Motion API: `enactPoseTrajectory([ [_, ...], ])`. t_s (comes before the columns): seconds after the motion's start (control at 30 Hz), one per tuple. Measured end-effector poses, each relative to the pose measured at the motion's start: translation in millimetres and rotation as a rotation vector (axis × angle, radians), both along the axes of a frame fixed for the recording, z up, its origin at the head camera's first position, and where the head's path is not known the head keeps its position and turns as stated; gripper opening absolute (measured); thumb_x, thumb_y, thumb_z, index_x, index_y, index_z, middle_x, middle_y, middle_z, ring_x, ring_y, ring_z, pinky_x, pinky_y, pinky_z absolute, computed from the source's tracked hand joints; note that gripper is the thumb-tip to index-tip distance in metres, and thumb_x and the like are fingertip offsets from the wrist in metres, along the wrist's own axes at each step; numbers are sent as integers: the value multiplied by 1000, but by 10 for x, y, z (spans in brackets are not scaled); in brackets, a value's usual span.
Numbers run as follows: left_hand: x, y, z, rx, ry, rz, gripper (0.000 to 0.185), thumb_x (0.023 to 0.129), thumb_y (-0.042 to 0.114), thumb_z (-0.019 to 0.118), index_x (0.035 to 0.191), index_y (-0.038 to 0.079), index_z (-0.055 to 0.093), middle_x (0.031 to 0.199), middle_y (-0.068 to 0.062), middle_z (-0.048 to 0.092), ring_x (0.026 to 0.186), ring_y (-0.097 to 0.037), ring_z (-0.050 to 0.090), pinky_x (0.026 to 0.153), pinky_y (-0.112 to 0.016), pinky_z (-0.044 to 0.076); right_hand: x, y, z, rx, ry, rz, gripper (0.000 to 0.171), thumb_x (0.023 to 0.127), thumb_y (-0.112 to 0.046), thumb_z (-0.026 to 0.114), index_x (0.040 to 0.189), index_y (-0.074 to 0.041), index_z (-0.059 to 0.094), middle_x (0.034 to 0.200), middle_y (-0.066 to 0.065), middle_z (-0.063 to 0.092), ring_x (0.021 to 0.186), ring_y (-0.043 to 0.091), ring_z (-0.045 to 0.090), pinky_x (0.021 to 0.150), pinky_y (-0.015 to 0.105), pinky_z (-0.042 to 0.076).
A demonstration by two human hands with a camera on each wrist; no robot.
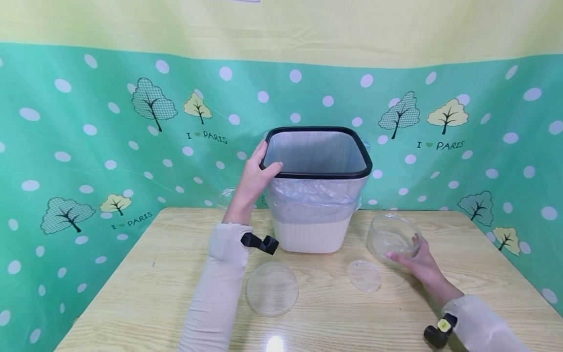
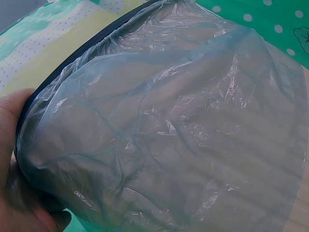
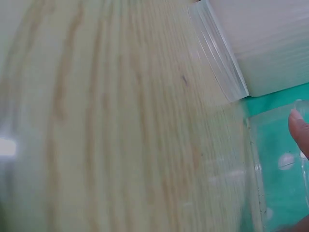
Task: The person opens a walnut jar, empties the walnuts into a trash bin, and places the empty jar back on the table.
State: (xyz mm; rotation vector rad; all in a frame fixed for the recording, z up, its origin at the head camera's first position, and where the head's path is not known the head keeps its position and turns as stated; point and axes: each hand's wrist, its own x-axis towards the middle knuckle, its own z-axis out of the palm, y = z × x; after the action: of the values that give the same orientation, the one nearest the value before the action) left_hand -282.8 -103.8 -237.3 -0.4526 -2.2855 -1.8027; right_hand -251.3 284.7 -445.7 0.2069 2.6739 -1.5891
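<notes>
A white bin (image 1: 314, 238) with a black rim and a thin bluish plastic liner (image 1: 312, 198) folded over its edge stands at the table's back. My left hand (image 1: 252, 178) grips the rim's left side, thumb over the near corner; in the left wrist view the fingers (image 2: 24, 203) lie beside the liner-covered wall. To the bin's right, my right hand (image 1: 422, 261) holds a clear round bowl (image 1: 379, 232) by its right side, thumb in front. Whether the bowl touches the table cannot be told. Only the thumb (image 3: 300, 129) shows clearly in the right wrist view.
A large clear disc (image 1: 271, 289), like a lid, lies on the wooden table (image 1: 145, 283) before the bin. A smaller clear disc (image 1: 364, 276) lies near the bowl. Behind my left forearm, another clear round item (image 1: 226, 197) is partly hidden. A patterned green curtain (image 1: 132, 171) hangs behind.
</notes>
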Motion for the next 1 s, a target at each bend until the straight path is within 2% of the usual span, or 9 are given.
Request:
enactPoseTrajectory([
  [0.13, 5, 4, 2, 2, 8, 0, 73, 88, 13, 54, 149, 1, 15, 158, -9, 9, 144, -17, 5, 116, -32, 11, 11, 20, -15, -17, 14, 25, 119, 81, -28, 74, 144, -1, -24, 151, 31, -12, 136, 53, -3, 109, 63, 5],
  [0.37, -246, -43, -155, 23, 8, -3, 75, 88, 16, 57, 149, 4, 15, 158, -4, 9, 144, -14, 4, 116, -33, 11, 23, 79, -26, 2, 7, 67, 118, 82, -28, 73, 144, -2, -24, 151, 29, -12, 136, 53, -4, 108, 64, 6],
  [0.47, -298, -51, -200, 23, 17, 1, 77, 87, 19, 59, 150, 6, 16, 158, -1, 10, 144, -11, 4, 116, -31, 11, 17, 87, -33, 6, 7, 75, 118, 82, -28, 73, 144, -4, -24, 151, 30, -11, 135, 53, -4, 108, 64, 6],
  [0.73, -291, -42, -190, -1, 29, 11, 77, 88, 21, 58, 150, 6, 16, 158, -1, 10, 143, -9, 5, 115, -31, 12, 29, 87, -50, -25, 15, 89, 116, 83, -26, 72, 144, -7, -24, 150, 29, -15, 136, 50, -7, 110, 60, 4],
  [1.0, -281, -80, -185, -50, 4, 12, 80, 89, 31, 60, 151, 8, 14, 159, 1, 8, 143, -10, 4, 116, -30, 10, 41, 68, -14, 78, -30, 109, 121, 79, -33, 74, 144, -4, -23, 150, 30, -13, 135, 52, -4, 107, 64, 5],
])
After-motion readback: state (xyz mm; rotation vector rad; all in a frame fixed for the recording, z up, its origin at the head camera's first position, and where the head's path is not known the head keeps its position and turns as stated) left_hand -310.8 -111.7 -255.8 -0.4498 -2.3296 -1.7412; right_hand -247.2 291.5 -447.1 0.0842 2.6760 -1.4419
